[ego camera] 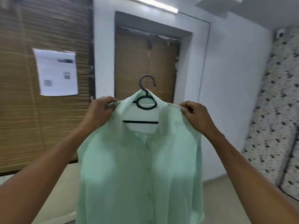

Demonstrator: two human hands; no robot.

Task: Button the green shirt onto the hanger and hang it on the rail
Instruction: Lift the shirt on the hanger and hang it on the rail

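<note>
At far left, a bamboo blind (19, 94) covers the wall, with a printed paper sheet (56, 72) fixed to it; the print is too blurred for us to read. Next comes our left hand (100, 110), raised at chest height, its grip pinched on the left shoulder of the green shirt (137, 167), thumb and fingers folded over the fabric edge. The shirt hangs in mid-air between both hands, front placket facing us, buttons visible down the centre and apparently closed from below the collar downward. Its collar sits around a black hanger (146, 101): the hook stands upright above the collar, open side to the right, the oval neck ring and the straight crossbar show inside the open neckline. Behind the hook, a recessed window with a second bamboo blind (145, 62) sits in a white wall, a lit tube light (155, 4) above it. Our right hand (192, 110) holds the right shoulder of the shirt, grip pressed closed on the cloth at the seam. At far right, a speckled black-and-white mattress (275, 118) leans against the wall. No rail visible to us.
</note>
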